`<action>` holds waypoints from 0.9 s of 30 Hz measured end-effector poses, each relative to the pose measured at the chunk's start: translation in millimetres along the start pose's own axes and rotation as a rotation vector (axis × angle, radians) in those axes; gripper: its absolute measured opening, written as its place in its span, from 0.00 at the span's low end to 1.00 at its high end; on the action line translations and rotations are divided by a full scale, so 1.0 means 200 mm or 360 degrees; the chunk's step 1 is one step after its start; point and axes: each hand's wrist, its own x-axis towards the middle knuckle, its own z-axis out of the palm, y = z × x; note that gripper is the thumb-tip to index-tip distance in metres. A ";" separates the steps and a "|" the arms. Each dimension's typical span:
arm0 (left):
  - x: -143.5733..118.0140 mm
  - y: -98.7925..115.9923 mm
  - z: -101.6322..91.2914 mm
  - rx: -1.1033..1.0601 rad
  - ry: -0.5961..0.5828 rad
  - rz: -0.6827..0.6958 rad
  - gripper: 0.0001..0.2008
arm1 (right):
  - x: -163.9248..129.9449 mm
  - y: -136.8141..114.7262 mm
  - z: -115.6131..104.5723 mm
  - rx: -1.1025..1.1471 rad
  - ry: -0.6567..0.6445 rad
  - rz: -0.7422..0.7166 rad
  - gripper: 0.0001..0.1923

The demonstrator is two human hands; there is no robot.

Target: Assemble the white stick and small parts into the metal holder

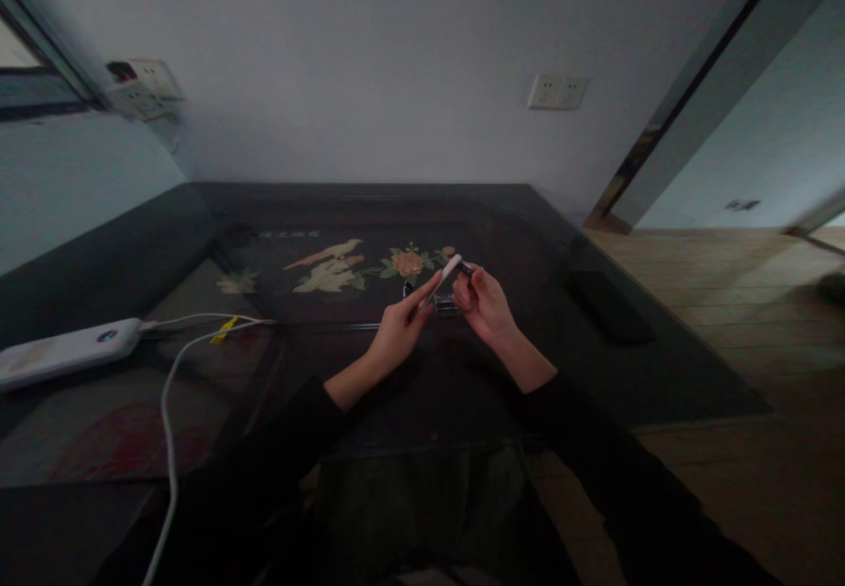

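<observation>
My left hand [396, 326] is closed around a slim, pale, flat-edged object [451, 267] that slants up to the right. My right hand [484, 303] pinches a small dark object with a shiny edge [466, 268] against the pale object's upper end; its kind is too small to make out. On the dark tabletop just behind and between the hands lies a small shiny, metallic-looking thing [445, 306], partly covered by the right fingers. A little black piece [407, 289] shows beside the left fingertips; I cannot tell what it is.
The dark glossy tabletop [422, 392] bears a bird-and-flower picture [330, 269]. At left lies a white power strip or power bank [72, 350] with a white cable [169, 419] and yellow tag [224, 329]. A black flat object [611, 307] lies right. Wall sockets [558, 91] are behind.
</observation>
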 end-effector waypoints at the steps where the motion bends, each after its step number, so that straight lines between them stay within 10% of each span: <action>1: 0.00 0.00 0.00 -0.0008 0.0007 -0.0006 0.27 | 0.00 0.00 0.00 -0.0008 0.0002 -0.0002 0.24; 27: -0.01 0.01 0.03 -0.0110 -0.0139 0.0027 0.27 | 0.00 0.02 -0.02 0.0121 -0.0027 0.0034 0.26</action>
